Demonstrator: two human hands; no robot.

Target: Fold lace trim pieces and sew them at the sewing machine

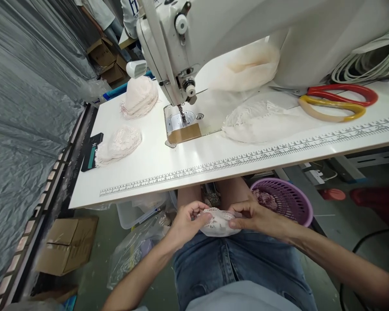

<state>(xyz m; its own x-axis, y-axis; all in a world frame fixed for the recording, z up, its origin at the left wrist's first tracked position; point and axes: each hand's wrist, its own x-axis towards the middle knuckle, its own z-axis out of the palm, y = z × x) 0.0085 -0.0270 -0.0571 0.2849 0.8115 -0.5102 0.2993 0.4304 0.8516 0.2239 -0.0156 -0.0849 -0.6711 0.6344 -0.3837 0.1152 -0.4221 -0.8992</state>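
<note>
Over my lap, below the table's front edge, I hold a small white lace piece (218,223) with openwork along its upper side. My left hand (191,220) pinches its left end between thumb and fingers. At its right end, my right hand (251,216) grips it the same way. On the table above stands a sewing machine (181,82), its needle over the metal plate. Two stacks of pale lace pieces lie left of the needle, an upper stack (139,98) and a lower stack (123,142). To the right is a pile of cream fabric (256,123) with a fringed edge.
Scissors (339,101) with red and yellow handles lie at the table's right, near coiled cable (372,60). A printed ruler (246,160) runs along the front edge. Below are a purple basket (306,207) and a cardboard box (68,244). Another person (100,15) stands at top left.
</note>
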